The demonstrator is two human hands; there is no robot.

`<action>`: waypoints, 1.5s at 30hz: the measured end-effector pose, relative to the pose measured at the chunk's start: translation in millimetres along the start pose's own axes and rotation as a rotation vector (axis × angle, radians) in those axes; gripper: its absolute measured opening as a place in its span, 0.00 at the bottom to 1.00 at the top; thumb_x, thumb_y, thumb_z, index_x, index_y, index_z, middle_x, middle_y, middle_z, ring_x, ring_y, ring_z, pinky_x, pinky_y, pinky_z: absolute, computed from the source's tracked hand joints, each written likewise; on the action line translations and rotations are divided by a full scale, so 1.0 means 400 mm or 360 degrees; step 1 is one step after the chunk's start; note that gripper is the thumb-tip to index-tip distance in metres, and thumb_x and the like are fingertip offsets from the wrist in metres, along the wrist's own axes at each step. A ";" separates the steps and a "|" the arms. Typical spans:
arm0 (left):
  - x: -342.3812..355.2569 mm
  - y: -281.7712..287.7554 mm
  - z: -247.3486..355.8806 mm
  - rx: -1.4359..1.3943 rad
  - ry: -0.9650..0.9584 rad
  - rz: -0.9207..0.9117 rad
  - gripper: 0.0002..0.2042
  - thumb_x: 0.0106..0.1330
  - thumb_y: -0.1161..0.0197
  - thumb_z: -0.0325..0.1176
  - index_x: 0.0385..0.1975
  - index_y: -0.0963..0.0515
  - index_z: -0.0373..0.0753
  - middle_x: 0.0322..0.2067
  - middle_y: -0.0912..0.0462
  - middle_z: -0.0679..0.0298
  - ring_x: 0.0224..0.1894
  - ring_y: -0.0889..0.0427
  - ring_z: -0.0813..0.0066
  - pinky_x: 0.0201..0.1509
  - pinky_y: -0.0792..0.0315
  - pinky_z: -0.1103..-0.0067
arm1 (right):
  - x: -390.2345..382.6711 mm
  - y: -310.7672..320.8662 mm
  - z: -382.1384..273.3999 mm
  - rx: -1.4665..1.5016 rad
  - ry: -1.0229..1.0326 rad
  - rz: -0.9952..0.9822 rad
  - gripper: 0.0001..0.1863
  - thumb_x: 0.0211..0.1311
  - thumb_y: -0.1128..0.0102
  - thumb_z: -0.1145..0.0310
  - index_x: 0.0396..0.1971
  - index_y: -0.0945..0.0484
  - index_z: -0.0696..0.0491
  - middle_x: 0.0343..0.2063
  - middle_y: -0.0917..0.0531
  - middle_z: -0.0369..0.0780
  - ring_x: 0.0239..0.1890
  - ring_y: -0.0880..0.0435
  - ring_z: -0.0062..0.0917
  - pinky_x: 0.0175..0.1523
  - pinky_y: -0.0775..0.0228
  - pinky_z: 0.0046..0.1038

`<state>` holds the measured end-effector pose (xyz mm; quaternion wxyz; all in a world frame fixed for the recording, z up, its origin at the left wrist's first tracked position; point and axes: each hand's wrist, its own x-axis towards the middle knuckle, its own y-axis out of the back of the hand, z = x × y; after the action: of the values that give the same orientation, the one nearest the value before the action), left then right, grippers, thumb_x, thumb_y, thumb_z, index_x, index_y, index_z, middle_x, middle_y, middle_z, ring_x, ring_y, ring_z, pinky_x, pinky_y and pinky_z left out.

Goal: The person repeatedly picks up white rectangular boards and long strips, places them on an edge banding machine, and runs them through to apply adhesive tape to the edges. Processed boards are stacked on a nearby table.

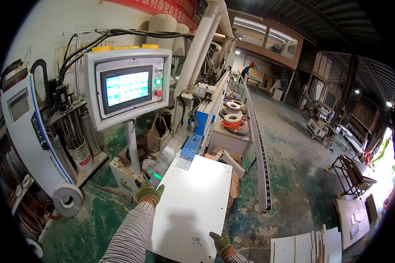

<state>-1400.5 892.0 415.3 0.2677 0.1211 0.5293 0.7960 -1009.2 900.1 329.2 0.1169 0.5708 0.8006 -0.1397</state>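
Observation:
A large white panel [193, 197] with small holes along its right edge and a printed label near its lower edge lies before me, its far end at the machine's blue perforated plate [191, 147]. My left hand [149, 193], in a green and orange work glove, rests at the panel's left edge with its thumb and fingers apart. Near the lower right corner, my right hand [223, 246] wears a similar glove and grips the panel's edge, thumb on the upper side. Its other fingers are partly hidden.
Left of the panel stands a control box [129, 85] with a lit screen on a post. A roller rail [260, 162] runs along the right. Stacked white boards [305, 246] stand at the lower right. Rolls of edging [233, 118] lie beside the machine; a coil [67, 200] hangs left.

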 end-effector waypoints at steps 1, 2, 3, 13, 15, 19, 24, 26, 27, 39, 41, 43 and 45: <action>0.002 0.004 -0.001 -0.0021 -0.0011 -0.0040 0.43 0.63 0.40 0.65 0.69 0.35 0.36 0.67 0.30 0.46 0.67 0.27 0.49 0.70 0.32 0.60 | 0.002 0.002 0.003 -0.0073 0.0011 0.0006 0.19 0.61 0.29 0.70 0.48 0.19 0.64 0.40 0.13 0.41 0.38 0.18 0.27 0.45 0.25 0.34; 0.004 0.006 -0.005 -0.0041 -0.0022 -0.0080 0.44 0.63 0.41 0.66 0.69 0.35 0.36 0.68 0.30 0.47 0.67 0.28 0.50 0.70 0.33 0.60 | 0.003 0.004 0.006 -0.0145 0.0023 0.0012 0.19 0.61 0.30 0.70 0.49 0.20 0.64 0.41 0.13 0.41 0.39 0.18 0.27 0.46 0.25 0.34; 0.007 0.006 -0.008 -0.0045 -0.0030 -0.0078 0.44 0.63 0.42 0.67 0.70 0.35 0.36 0.68 0.31 0.47 0.67 0.28 0.50 0.70 0.33 0.60 | 0.007 0.004 0.008 -0.0216 0.0038 0.0015 0.20 0.62 0.30 0.70 0.50 0.20 0.64 0.42 0.13 0.42 0.40 0.17 0.28 0.47 0.24 0.35; -0.012 0.029 0.001 0.0009 -0.0012 -0.0040 0.44 0.62 0.41 0.68 0.68 0.34 0.36 0.66 0.28 0.48 0.65 0.25 0.51 0.69 0.32 0.61 | 0.013 0.002 0.003 -0.0127 0.0002 -0.0087 0.20 0.64 0.34 0.70 0.53 0.21 0.63 0.46 0.13 0.44 0.44 0.15 0.31 0.51 0.23 0.36; -0.013 0.022 0.003 0.0020 -0.0029 -0.0019 0.44 0.62 0.41 0.68 0.68 0.34 0.36 0.66 0.29 0.48 0.66 0.26 0.52 0.68 0.31 0.61 | 0.015 0.004 0.019 -0.0003 0.0058 -0.0107 0.20 0.64 0.34 0.70 0.53 0.21 0.63 0.46 0.13 0.45 0.44 0.15 0.31 0.50 0.23 0.36; 0.007 0.000 -0.011 0.0057 -0.0019 0.0014 0.44 0.62 0.41 0.68 0.68 0.33 0.36 0.66 0.28 0.48 0.65 0.25 0.52 0.67 0.30 0.61 | 0.036 0.021 0.057 -0.0171 0.0007 -0.0114 0.23 0.64 0.31 0.64 0.53 0.21 0.62 0.45 0.13 0.44 0.44 0.15 0.31 0.49 0.24 0.35; -0.011 0.024 0.013 0.0106 0.0003 -0.0073 0.46 0.64 0.45 0.69 0.72 0.38 0.37 0.67 0.28 0.48 0.66 0.25 0.50 0.68 0.30 0.60 | 0.083 0.055 0.099 -0.0657 -0.0004 -0.0040 0.31 0.61 0.29 0.50 0.52 0.21 0.63 0.44 0.12 0.46 0.44 0.15 0.33 0.49 0.24 0.36; 0.004 0.005 0.001 0.0142 0.0019 -0.0088 0.46 0.66 0.47 0.69 0.74 0.41 0.38 0.68 0.30 0.47 0.67 0.26 0.49 0.68 0.31 0.60 | 0.078 0.046 0.075 -0.0824 -0.0134 -0.0077 0.34 0.60 0.29 0.47 0.52 0.21 0.63 0.44 0.12 0.47 0.45 0.14 0.34 0.49 0.24 0.36; 0.006 0.003 0.003 0.0150 0.0008 -0.0095 0.46 0.66 0.49 0.69 0.75 0.42 0.38 0.69 0.31 0.46 0.67 0.27 0.48 0.69 0.31 0.59 | 0.067 0.043 0.059 -0.0911 -0.0201 -0.0091 0.35 0.59 0.29 0.45 0.53 0.21 0.63 0.44 0.12 0.47 0.45 0.14 0.34 0.49 0.24 0.36; 0.001 -0.003 0.017 -0.0024 -0.0042 -0.0073 0.47 0.65 0.42 0.65 0.74 0.44 0.35 0.72 0.38 0.45 0.73 0.36 0.49 0.75 0.39 0.62 | 0.072 0.054 0.037 -0.1184 0.0360 0.0035 0.29 0.66 0.32 0.52 0.51 0.21 0.64 0.42 0.12 0.48 0.45 0.14 0.36 0.49 0.23 0.37; 0.019 -0.011 -0.027 -0.0015 -0.0048 -0.0024 0.48 0.64 0.42 0.66 0.74 0.43 0.34 0.72 0.38 0.45 0.73 0.36 0.49 0.75 0.39 0.62 | 0.043 -0.003 -0.026 -0.0676 0.0247 0.0026 0.27 0.65 0.31 0.55 0.50 0.21 0.65 0.41 0.12 0.48 0.43 0.14 0.35 0.48 0.23 0.35; 0.021 -0.015 0.000 0.0019 -0.0010 -0.0085 0.48 0.64 0.44 0.68 0.73 0.41 0.33 0.71 0.37 0.44 0.72 0.35 0.49 0.75 0.39 0.61 | 0.035 -0.022 -0.062 -0.0349 0.0126 0.0018 0.25 0.64 0.29 0.58 0.49 0.21 0.65 0.41 0.12 0.47 0.42 0.14 0.35 0.47 0.23 0.35; 0.006 -0.007 0.002 0.0071 0.0042 -0.0120 0.48 0.64 0.44 0.68 0.72 0.41 0.32 0.71 0.37 0.43 0.72 0.34 0.48 0.74 0.39 0.61 | 0.042 -0.015 -0.062 -0.0175 0.0027 -0.0027 0.24 0.63 0.28 0.61 0.49 0.21 0.65 0.42 0.12 0.47 0.42 0.14 0.34 0.48 0.23 0.34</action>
<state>-1401.3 895.0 413.0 0.2877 0.0965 0.5545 0.7749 -1021.1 921.9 347.2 0.1402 0.5577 0.8130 -0.0916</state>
